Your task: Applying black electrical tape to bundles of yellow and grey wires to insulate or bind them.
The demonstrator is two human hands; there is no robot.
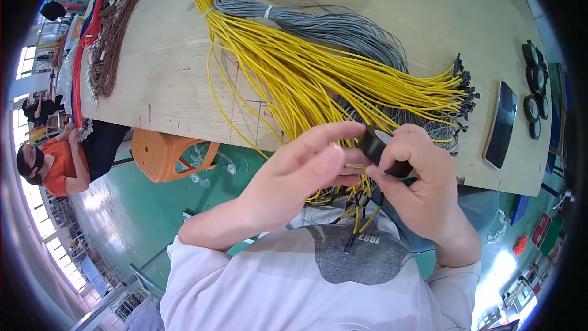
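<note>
In my right hand [422,187] is a roll of black tape [369,141], its fingers curled round the roll and the thumb pressed near the cables. Beside it, my left hand [294,175] pinches thin yellow and grey cables, its index fingertip close to the roll. Fingers partly hide the pinched spot. Below the hands, cable ends with black connectors [348,246] hang in front of my shirt. A large bundle of yellow cables [294,55] stretches across the table under and beyond my hands, with black connectors [465,89] at its right end. Grey cables [331,21] lie behind it.
On the wooden table [171,55], a phone [501,124] and several black tape rolls [531,109] lie at the right. Brown cables [110,43] and red cables [78,79] lie at the far left. An orange stool [160,154] stands beside the table edge. A person in orange [58,168] is at left.
</note>
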